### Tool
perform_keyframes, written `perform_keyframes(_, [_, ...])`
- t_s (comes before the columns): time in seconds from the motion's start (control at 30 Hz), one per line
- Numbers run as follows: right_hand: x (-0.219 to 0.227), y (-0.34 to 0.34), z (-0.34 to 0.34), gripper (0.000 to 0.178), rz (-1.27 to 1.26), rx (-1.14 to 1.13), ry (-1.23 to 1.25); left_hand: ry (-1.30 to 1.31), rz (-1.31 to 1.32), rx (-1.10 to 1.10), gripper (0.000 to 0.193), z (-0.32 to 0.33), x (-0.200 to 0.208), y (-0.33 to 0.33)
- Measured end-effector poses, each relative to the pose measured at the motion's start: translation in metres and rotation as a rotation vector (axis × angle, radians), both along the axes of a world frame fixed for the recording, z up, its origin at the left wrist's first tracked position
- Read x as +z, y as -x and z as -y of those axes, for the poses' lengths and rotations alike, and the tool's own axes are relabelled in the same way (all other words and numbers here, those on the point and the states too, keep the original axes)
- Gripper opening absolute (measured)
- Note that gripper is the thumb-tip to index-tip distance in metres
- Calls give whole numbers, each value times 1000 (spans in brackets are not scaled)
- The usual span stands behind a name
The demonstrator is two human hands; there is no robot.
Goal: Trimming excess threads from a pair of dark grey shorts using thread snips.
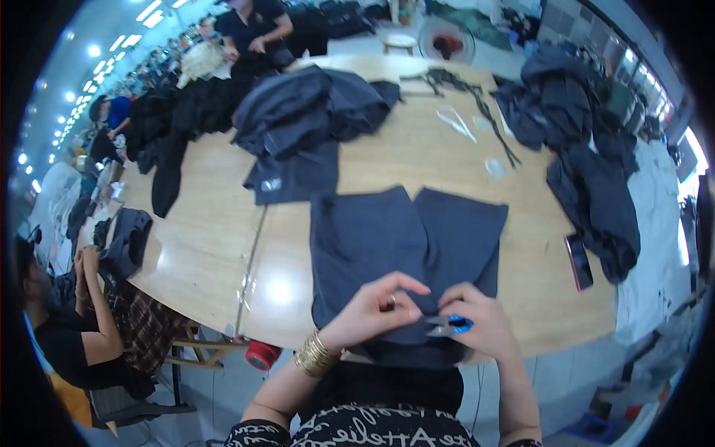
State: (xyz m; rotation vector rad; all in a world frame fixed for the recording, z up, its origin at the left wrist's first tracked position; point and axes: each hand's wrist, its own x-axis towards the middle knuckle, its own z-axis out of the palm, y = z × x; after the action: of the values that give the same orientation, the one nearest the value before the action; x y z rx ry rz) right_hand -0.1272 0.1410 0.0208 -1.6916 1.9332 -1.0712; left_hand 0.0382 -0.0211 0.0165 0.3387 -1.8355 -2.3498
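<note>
A pair of dark blue-grey shorts (372, 246) lies on the table in front of me, its leg openings at the far side and its other end at the table's near edge. My right hand (480, 324) is closed round small thread snips (441, 328) with a blue part showing; the blades point left over the shorts. Beside the blades, my left hand (380, 307) is above the garment, with the index finger reaching out and the thumb pressed to a curled finger. Whatever sits in that pinch is too small to make out.
Dark garments are heaped on the table (201, 171) at far left, far middle (298, 112) and right (588, 171). A phone (579, 262) lies right, dark straps (484, 112) farther back. A seated person (82, 328) is at left, another person (257, 33) stands at the far side.
</note>
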Motion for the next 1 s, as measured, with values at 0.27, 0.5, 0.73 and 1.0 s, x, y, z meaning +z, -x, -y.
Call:
perform_keyframes(0.27, [19, -20, 9, 18, -319, -332, 266, 1319, -180, 772, 19, 13, 4, -15])
perform_keyframes(0.5, [23, -44, 31, 24, -363, -358, 484, -258, -73, -28, 31, -30, 8, -23])
perform_keyframes(0.73, [11, -57, 30, 29, -409, -296, 447, -594, -150, 525, 28, -28, -8, -15])
perform_keyframes(1.0, [-2, -65, 18, 28, -395, -222, 415, -698, -136, 364, 11, -21, -19, -24])
